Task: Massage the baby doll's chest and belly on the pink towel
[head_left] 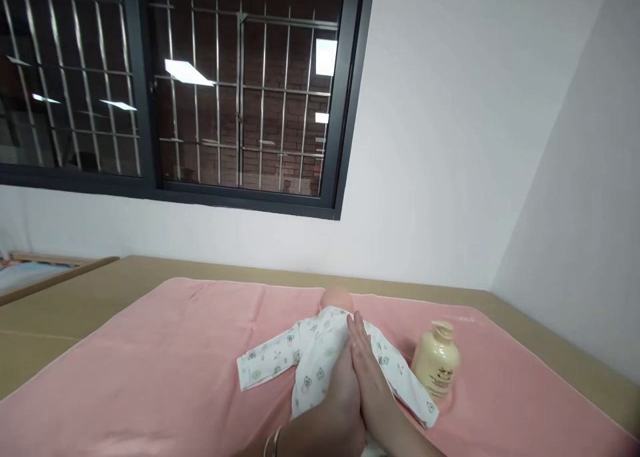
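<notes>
At the far left, a dark-framed window [345, 97] with metal bars [241, 104] behind it sits above the tan worktop [55, 324]. A pink cloth [165, 370] covers much of that surface. Near its middle lies a doll [315, 350] in a white printed garment, head toward the wall, one sleeve stretched left. The left hand [345, 394], banded at the wrist, meets the right hand [367, 370] palm to palm over the doll — each grip flat, fingers straight; whether the hands touch it, I cannot tell. Rightward, the other sleeve reaches toward a cream bottle [436, 362] — upright, just beside it.
</notes>
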A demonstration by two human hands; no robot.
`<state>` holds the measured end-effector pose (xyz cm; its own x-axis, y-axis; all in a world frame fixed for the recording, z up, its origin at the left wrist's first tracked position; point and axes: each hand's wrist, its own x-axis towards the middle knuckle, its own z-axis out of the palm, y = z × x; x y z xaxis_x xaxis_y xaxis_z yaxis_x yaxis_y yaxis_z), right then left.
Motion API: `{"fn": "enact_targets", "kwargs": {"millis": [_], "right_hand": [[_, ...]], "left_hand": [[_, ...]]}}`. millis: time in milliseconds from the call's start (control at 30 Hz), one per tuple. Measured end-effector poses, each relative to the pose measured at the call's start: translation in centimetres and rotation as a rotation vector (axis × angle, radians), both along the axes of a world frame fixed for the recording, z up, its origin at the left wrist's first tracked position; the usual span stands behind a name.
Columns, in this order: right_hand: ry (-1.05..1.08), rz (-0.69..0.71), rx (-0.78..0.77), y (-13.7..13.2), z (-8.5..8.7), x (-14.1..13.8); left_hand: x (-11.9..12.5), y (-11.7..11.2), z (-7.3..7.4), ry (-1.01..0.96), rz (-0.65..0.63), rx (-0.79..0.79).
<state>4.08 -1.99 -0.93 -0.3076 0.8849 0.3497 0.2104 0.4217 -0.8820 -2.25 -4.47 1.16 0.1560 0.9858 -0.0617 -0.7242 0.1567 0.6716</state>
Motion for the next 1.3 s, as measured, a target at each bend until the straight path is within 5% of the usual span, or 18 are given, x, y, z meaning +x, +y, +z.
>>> {"fn": "enact_targets", "kwargs": {"millis": [100,233,333,400,567,667,767,900,967,1067,1200,1300], "right_hand": [[0.059,0.049,0.006,-2.4,-0.8,-0.1],[0.193,0.121,-0.164,-5.7,-0.2,-0.1],[0.481,0.106,-0.526,-5.6,2.3,0.3],[0.58,-0.007,-0.623,-4.1,3.9,0.7],[0.393,-0.129,-0.232,-1.5,3.9,0.6],[0.141,-0.042,-0.066,-2.9,2.7,0.3],[0.042,0.108,-0.063,-3.3,2.2,0.4],[-0.11,-0.063,-0.019,1.1,1.5,0.6],[-0.334,-0.144,0.07,3.9,0.6,0.3],[-0.712,-0.081,0.275,5.5,-0.9,-0.5],[-0.947,0.029,0.444,3.1,-1.1,-0.6],[-0.996,0.068,0.375,2.0,0.0,0.2]], "left_hand": [[-1.3,0.4,1.3,0.072,0.098,-0.071],[-2.6,0.5,1.8,0.469,0.537,0.183],[-0.7,-1.5,-0.2,0.691,0.502,0.327],[0.9,-2.9,-1.6,0.716,0.406,0.357],[1.1,-2.1,-1.8,0.72,0.217,0.635],[-1.3,-0.2,-1.8,0.824,0.343,0.649],[-3.6,1.6,-3.1,0.904,0.546,0.601],[-5.3,3.6,-6.1,0.979,0.693,0.425],[-5.5,4.1,-7.4,0.945,0.719,0.391],[-5.5,4.2,-8.6,0.884,0.725,0.444],[-5.6,3.9,-8.8,0.929,0.749,0.441],[-5.7,3.9,-8.6,0.918,0.769,0.374]]}}
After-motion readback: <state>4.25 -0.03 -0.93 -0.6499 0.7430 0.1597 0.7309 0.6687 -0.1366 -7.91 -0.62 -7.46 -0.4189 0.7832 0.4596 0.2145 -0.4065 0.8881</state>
